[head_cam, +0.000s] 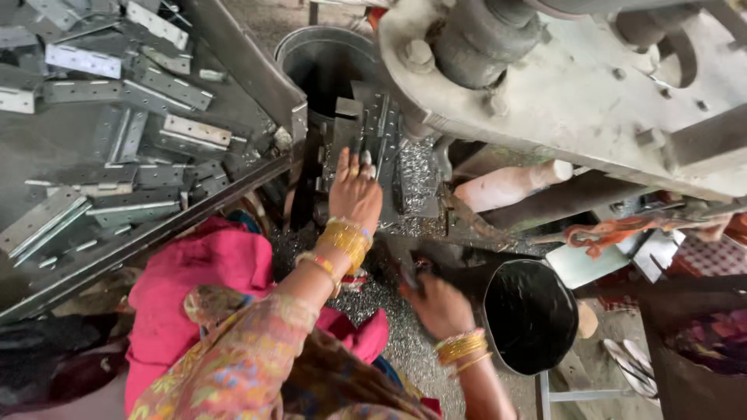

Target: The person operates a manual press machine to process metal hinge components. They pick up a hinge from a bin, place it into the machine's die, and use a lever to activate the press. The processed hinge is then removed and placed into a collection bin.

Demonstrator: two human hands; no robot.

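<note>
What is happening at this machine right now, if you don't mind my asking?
A person works at a heavy metal press. Their left hand reaches in to the perforated metal strips standing under the press, fingers on them. The right hand is low, beside a black bucket. A tray on the left holds a pile of flat hinge plates. Metal chips cover the bed.

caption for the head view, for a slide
Left hand presses a perforated metal strip under the press; right hand rests by a black bucket.
</note>
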